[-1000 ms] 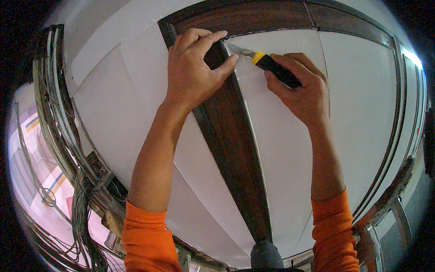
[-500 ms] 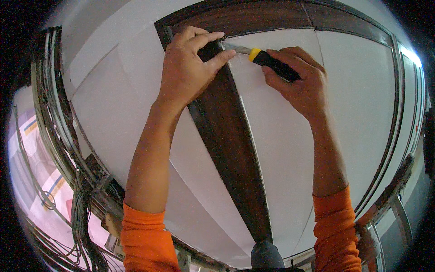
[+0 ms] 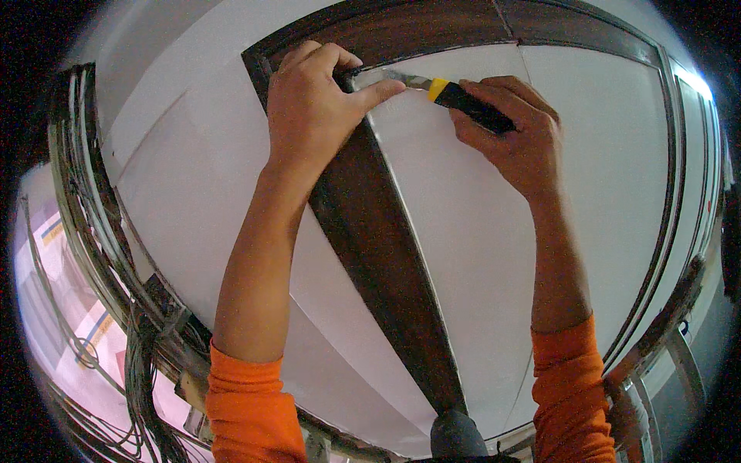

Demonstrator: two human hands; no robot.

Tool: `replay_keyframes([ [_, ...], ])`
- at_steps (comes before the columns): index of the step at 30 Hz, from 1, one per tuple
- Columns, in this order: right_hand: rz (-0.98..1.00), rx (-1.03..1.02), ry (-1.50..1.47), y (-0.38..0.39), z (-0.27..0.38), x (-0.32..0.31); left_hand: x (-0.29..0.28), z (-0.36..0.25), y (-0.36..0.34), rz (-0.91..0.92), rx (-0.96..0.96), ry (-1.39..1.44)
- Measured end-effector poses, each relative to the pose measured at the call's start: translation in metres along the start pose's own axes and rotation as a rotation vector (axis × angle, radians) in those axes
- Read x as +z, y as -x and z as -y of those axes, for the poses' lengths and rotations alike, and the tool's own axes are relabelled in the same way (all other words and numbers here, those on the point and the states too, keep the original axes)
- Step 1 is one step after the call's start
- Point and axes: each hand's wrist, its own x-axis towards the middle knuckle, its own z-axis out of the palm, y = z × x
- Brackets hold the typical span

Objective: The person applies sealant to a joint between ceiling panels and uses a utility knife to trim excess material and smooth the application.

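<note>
- Cutting at the inner corner of the dark brown wooden frame strip [image 3: 378,231]: right hand [image 3: 513,139] is closed around the black-and-yellow utility knife [image 3: 459,100], blade pointing left toward the corner.
- Left hand [image 3: 312,108] presses flat on the strip, clasping nothing; its thumb lies just beside the blade.
- Judgement: keep the thumb clear of the cutting line, draw shallow with a steady wrist.
- Blade tip hidden behind the thumb; contact with the white panel [image 3: 478,255] cannot be confirmed.
- Tangled cables [image 3: 100,255] at left blurred by distortion.
</note>
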Motion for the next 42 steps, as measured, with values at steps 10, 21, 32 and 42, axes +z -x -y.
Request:
replay_keyframes([
  [10, 0.011, 0.033, 0.034, -0.003, -0.003, -0.009, 0.007, -0.008, -0.003, -0.042, 0.028, -0.011],
  [21, 0.004, 0.076, 0.047, -0.004, -0.016, -0.025, 0.025, -0.026, -0.014, -0.111, 0.049, -0.079],
  [32, 0.007, 0.028, -0.059, 0.001, -0.02, -0.023, 0.023, -0.027, -0.014, -0.029, 0.112, 0.041],
  [42, 0.051, 0.021, 0.05, -0.009, -0.02, -0.028, 0.024, -0.026, -0.021, 0.023, 0.052, 0.083],
])
